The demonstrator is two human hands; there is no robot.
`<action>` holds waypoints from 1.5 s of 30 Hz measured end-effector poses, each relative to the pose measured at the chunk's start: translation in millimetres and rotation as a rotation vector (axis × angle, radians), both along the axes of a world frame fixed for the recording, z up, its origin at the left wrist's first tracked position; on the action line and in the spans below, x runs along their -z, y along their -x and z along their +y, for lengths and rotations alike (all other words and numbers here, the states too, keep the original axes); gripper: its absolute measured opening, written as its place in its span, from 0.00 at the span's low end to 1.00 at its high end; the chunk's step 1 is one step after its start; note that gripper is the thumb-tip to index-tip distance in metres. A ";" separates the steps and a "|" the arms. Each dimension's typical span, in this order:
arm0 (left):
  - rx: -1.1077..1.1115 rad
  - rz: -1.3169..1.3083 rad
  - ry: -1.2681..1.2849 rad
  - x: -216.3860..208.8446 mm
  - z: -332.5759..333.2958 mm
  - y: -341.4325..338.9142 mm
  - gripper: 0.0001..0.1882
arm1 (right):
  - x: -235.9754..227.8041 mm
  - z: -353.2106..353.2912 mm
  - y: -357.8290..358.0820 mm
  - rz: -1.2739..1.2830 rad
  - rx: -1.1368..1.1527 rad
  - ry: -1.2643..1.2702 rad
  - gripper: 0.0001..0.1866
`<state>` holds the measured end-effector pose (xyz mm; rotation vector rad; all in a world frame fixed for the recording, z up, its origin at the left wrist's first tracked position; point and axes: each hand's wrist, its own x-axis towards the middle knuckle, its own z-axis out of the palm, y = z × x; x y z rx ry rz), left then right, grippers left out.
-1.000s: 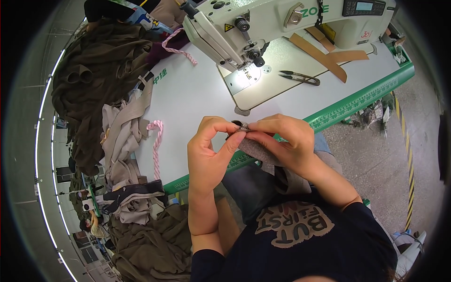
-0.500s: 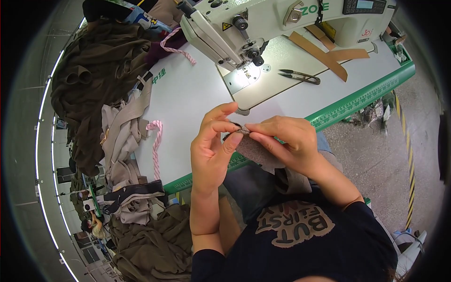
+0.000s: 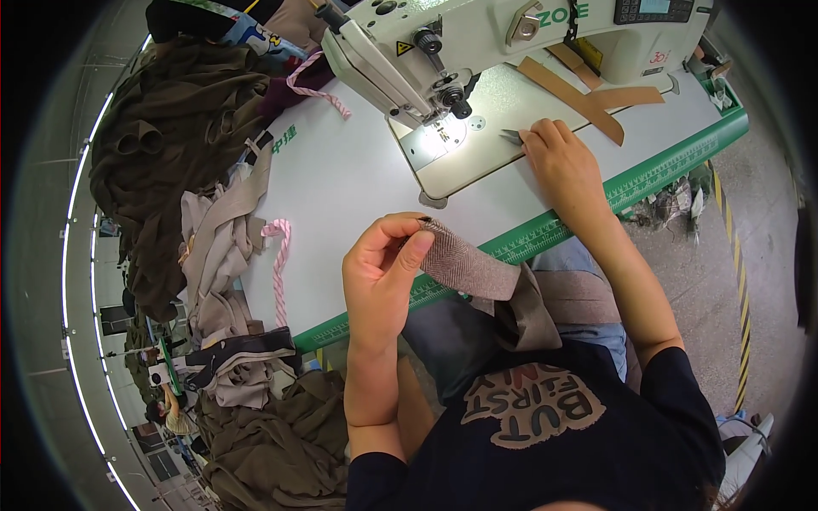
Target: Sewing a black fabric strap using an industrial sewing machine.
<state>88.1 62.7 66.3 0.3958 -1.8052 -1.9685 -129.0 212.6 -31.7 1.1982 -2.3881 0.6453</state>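
Snips [image 3: 511,136] now under right hand [image 3: 566,166], strip [image 3: 473,266] in left [image 3: 380,274]

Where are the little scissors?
In the head view, the little scissors are right of centre, mostly hidden by the right hand, their blades poking leftward over the sewing machine's pale bed.

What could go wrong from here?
The snips point their tips out from under the right hand, so they might nick skin or cloth. The fabric strip, pinched at one end by the left hand, drapes over the green table edge and could slip down.
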 end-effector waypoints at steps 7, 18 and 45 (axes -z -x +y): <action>-0.006 0.005 -0.007 4.7 1.2 3.6 0.07 | -48.3 15.3 -37.5 -1.223 -0.251 0.470 0.09; -0.040 0.002 0.014 0.4 5.9 8.9 0.08 | -66.7 16.4 -89.2 -0.775 -0.418 0.530 0.13; -0.047 -0.007 0.192 -0.9 11.9 9.2 0.06 | -66.1 -0.2 -87.8 -0.533 -0.497 0.645 0.09</action>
